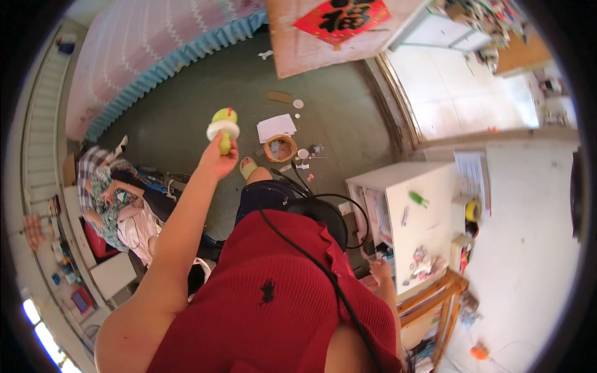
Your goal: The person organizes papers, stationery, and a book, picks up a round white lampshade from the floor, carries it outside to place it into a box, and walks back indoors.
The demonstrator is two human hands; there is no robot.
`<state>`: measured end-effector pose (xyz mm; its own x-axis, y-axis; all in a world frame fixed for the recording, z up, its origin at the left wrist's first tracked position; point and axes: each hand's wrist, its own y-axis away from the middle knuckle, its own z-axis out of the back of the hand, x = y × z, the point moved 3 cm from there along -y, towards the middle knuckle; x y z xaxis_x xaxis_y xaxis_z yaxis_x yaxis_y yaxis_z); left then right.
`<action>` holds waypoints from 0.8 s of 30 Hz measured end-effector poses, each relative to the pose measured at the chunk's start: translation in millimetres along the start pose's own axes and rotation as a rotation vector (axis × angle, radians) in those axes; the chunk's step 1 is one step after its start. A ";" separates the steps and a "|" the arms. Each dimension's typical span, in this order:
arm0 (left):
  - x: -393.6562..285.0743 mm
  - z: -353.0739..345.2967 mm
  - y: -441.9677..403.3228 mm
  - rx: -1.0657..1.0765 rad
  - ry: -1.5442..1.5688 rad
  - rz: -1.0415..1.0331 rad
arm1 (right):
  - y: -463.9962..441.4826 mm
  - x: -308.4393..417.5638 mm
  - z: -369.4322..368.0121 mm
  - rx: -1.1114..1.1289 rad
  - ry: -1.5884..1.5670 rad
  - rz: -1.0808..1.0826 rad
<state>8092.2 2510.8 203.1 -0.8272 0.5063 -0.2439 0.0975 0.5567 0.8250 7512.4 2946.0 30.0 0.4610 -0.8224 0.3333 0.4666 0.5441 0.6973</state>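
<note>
My left hand is stretched out over the floor, with its fingers wrapped round the lower end of a yellow-green toy. The toy has a rounded top with a red mark and a broad white ring round its middle. My right hand is low at my side, by the open front of a white cabinet. Its fingers are curled, and I cannot make out what is in them. Below the left hand, on the floor, are a round basket and white papers.
A bed with a blue frill lies at the far left. An open door bears a red sign. Piled clothes are at left. A black cable crosses my body. Small items lie scattered on the floor.
</note>
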 end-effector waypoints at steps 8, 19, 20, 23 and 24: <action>-171.2 109.1 -36.9 -0.239 0.317 -0.061 | -103.1 386.6 12.0 -0.078 -0.054 0.270; -347.0 173.6 -5.2 -0.175 0.525 -0.295 | -95.9 831.6 -213.7 0.336 0.366 0.859; -362.8 183.5 -3.2 -0.183 0.568 -0.352 | -97.3 852.0 -224.6 0.340 0.463 0.864; -411.6 213.3 -0.5 -0.164 0.703 -0.453 | -132.5 898.0 -257.9 0.266 0.755 0.935; -427.3 218.5 -0.5 -0.163 0.768 -0.468 | -159.7 904.9 -270.0 0.393 0.781 0.866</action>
<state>8566.5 2438.1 195.5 -0.9092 -0.3575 -0.2133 -0.3716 0.4657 0.8031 8058.8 2159.7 48.9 0.8962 0.1782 0.4064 -0.4146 0.6627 0.6236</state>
